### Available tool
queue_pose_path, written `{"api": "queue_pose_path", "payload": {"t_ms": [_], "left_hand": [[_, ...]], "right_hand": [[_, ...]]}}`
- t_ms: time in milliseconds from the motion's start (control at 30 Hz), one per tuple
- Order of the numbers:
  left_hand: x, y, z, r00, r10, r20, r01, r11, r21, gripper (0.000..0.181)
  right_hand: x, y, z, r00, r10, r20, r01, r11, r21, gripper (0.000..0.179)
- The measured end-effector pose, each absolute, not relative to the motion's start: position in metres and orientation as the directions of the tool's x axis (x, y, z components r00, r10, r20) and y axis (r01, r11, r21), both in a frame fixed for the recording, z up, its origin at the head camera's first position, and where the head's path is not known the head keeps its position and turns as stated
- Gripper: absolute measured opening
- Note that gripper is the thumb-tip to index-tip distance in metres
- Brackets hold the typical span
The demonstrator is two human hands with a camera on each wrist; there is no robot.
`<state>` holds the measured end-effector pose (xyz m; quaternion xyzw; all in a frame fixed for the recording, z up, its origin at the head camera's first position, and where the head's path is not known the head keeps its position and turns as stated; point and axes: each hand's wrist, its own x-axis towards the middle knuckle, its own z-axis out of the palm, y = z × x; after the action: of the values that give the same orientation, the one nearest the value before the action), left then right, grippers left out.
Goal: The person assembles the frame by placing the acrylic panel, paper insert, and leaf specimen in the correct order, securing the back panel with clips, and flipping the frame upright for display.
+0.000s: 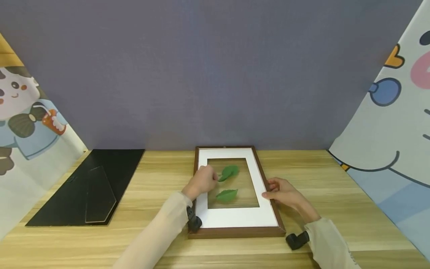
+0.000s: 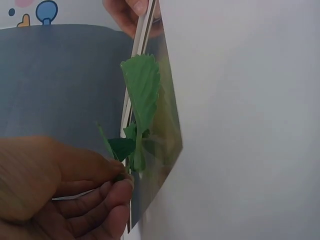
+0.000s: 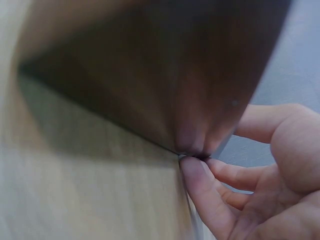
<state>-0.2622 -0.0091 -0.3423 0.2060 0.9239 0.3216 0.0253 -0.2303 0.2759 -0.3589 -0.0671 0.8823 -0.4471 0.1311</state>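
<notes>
A brown picture frame (image 1: 236,232) with a white mat (image 1: 235,218) lies face up on the table. Through the mat's window, glass shows the wood below. My left hand (image 1: 202,180) pinches a green leaf (image 1: 230,171) by its stem end, over the upper part of the window. Lower in the window lies a second green leaf (image 1: 226,195) with a toothed edge. My right hand (image 1: 283,193) holds the frame's right side, thumb on the mat's border and fingers at the outer edge. In the right wrist view, fingertips (image 3: 197,172) touch the frame's lower edge.
A black frame back (image 1: 67,190) with a stand flap (image 1: 100,198) lies at the left on the wooden table (image 1: 161,186). A grey panel (image 1: 201,74) rises behind, and cartoon-printed panels flank both sides.
</notes>
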Motion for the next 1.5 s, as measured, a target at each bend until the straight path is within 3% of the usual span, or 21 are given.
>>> {"api": "queue_pose_path", "payload": {"t_ms": [333, 467, 667, 833, 1100, 1500], "left_hand": [[-0.263, -0.005, -0.345, -0.888, 0.449, 0.104, 0.423, 0.704, 0.571, 0.037], [-0.265, -0.004, -0.345, -0.897, 0.431, 0.099, 0.408, 0.721, 0.560, 0.019], [-0.267, -0.004, -0.346, -0.913, 0.402, 0.069, 0.368, 0.738, 0.566, 0.014], [-0.267, -0.003, -0.346, -0.915, 0.398, 0.067, 0.363, 0.737, 0.570, 0.018], [-0.269, -0.001, -0.347, -0.936, 0.350, 0.045, 0.306, 0.739, 0.600, 0.048], [-0.271, 0.001, -0.348, -0.959, 0.281, 0.041, 0.252, 0.776, 0.578, 0.050]], "right_hand": [[-0.230, 0.274, -0.359, -0.958, -0.226, -0.176, 0.012, 0.580, -0.814, 0.071], [-0.232, 0.274, -0.359, -0.958, -0.227, -0.173, 0.008, 0.583, -0.812, 0.071], [-0.232, 0.274, -0.359, -0.958, -0.229, -0.171, 0.004, 0.587, -0.810, 0.071], [-0.232, 0.274, -0.359, -0.960, -0.220, -0.175, 0.013, 0.585, -0.811, 0.071], [-0.230, 0.274, -0.357, -0.960, -0.216, -0.179, 0.019, 0.587, -0.810, 0.071], [-0.229, 0.273, -0.357, -0.960, -0.213, -0.182, 0.020, 0.595, -0.803, 0.072]]}}
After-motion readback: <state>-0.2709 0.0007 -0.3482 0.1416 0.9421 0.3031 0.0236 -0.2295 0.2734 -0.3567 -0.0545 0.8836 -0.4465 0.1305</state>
